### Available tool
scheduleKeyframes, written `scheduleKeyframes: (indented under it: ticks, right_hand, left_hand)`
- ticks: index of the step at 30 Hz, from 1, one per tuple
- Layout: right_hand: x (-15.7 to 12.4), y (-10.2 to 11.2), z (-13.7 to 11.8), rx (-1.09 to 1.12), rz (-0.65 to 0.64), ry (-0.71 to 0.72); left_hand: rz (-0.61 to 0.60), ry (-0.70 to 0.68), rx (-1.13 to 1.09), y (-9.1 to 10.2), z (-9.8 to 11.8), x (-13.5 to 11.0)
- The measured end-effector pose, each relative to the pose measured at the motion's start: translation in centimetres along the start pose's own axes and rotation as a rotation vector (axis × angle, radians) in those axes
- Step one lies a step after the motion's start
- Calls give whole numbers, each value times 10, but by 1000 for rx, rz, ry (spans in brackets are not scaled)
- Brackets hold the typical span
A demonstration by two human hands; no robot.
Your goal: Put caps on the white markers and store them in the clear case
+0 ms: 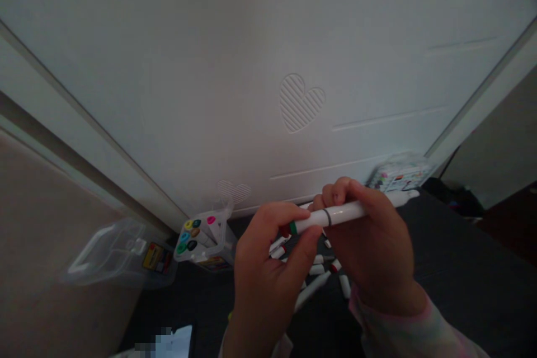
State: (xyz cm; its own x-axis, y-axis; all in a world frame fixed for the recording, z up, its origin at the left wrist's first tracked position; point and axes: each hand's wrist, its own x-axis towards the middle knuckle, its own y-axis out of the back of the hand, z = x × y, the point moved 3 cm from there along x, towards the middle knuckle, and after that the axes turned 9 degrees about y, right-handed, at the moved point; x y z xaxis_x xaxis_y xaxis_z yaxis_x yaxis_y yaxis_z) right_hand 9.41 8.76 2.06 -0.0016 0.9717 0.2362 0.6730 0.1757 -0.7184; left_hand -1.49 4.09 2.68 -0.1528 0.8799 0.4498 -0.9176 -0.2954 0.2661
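Observation:
A white marker (346, 213) with a green band at its left end is held up in both hands. My left hand (268, 268) pinches the capped end by the green band between thumb and fingers. Around the marker's barrel, toward its right end, my right hand (373, 240) is closed. Below the hands several loose white markers (312, 291) lie scattered on the dark surface, partly hidden by my hands. To the left stands a clear case (226, 246) with several upright markers (195, 235) showing coloured ends.
A clear plastic lid or box (104, 251) with a yellow label sits at the far left. A wrapped patterned package (400, 170) rests at the back right against the white panel (235, 84) with embossed hearts. A light flat object (174, 341) lies at the bottom left.

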Motion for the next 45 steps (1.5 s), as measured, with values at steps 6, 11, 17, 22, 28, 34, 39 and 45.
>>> scheduleKeyframes:
  ticks: [6,11,17,22,28,34,39,45]
  right_hand:
    - [1,0,0,-8,4,-8]
    - [1,0,0,-18,-7,6]
    - [-1,-1,-1,-2,-3,-4]
    - [-2,-3,3,-7,-14,-28]
    - [-3,-3,5,-12,-22,-48]
    - [-3,-4,4,-33,-20,-41]
    - [-7,-6,7,-73,-57,-43]
    - [-12,-8,10,-83,-76,-38]
  left_hand:
    - [7,24,-5,0,-1,0]
    - [12,12,-7,1,-1,0]
    - [14,3,1,1,0,0]
    - [13,-13,-14,1,1,0]
    - [17,-34,25,1,2,0]
    - [24,-6,-5,1,1,-1]
    - [2,25,7,-1,3,-1]
    - [46,3,-16,-5,9,-2]
